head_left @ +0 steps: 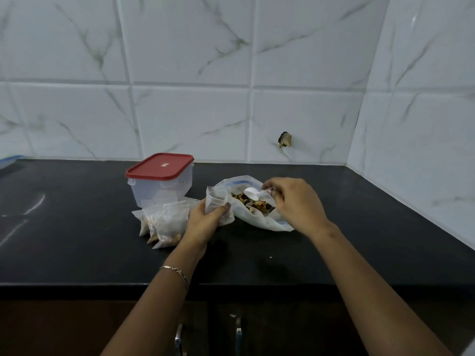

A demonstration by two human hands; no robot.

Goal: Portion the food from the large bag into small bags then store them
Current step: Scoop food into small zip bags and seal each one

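A large clear bag lies open on the black counter, with mixed dried food showing in its mouth. My right hand pinches the handle of a white plastic spoon, whose bowl hovers over the food. My left hand grips a small clear bag upright, its mouth held open just left of the large bag. Several filled small bags lie in a pile to the left of my left hand.
A clear plastic container with a red lid stands behind the filled bags. Marble-pattern tiled walls close the back and right side. A blue-edged object shows at the far left. Cabinet handles sit below the counter's front edge.
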